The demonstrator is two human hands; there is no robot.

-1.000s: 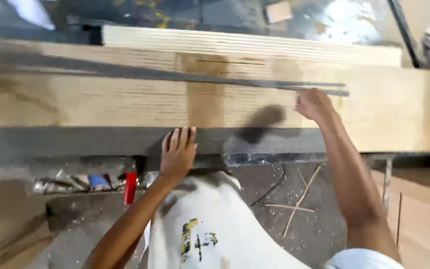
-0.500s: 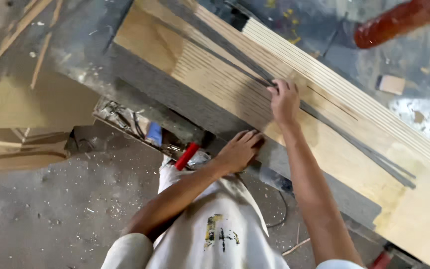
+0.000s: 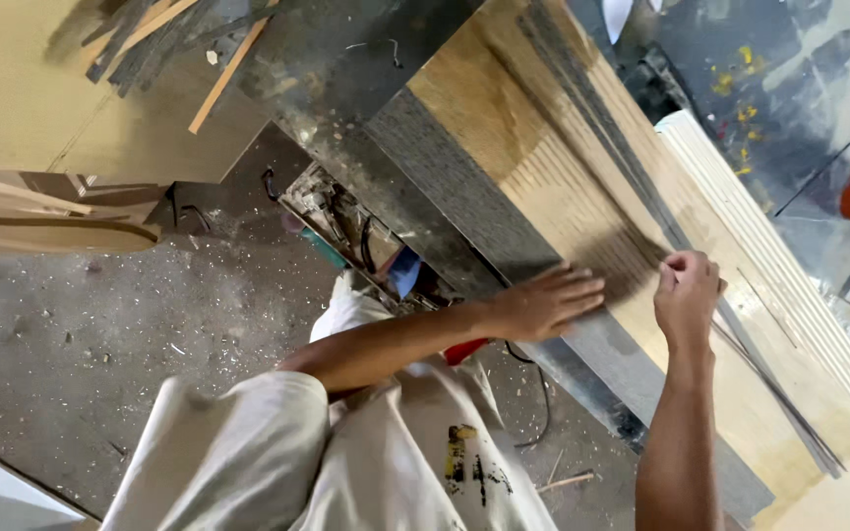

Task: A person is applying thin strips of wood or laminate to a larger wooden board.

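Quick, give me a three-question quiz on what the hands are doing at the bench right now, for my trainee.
1. True or false: the left hand lies flat, fingers spread, on the wooden board.
2. What does the right hand pinch?
A. a red handle
B. the thin dark strips lying along the board
C. a wood offcut
3. Fill in: beneath the bench edge sits an open tray of ____.

Key: 1 true; 2 B; 3 tools.
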